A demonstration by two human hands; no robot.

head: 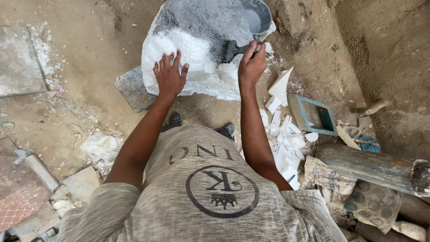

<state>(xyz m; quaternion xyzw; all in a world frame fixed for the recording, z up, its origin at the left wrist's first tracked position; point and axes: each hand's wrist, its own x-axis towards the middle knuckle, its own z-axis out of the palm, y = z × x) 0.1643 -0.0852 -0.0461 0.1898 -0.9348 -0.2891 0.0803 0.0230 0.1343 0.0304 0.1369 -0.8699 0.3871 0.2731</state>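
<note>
A large white foam block (197,67) stands on the dirt ground in front of me, its upper part coated grey. My left hand (170,75) lies flat on the block's white side, fingers spread. My right hand (251,62) is shut on the handle of a dark paintbrush (234,49), whose bristles touch the edge between the grey and white areas. A round bucket (257,15) with grey liquid sits just beyond the block.
White foam scraps (284,134) lie scattered to my right, beside a blue-green rectangular frame (316,115). A thick dark pipe (367,165) and crumpled sacks lie at the right. A flat grey slab (133,89) sits under the block's left; stone slabs and rubble at left.
</note>
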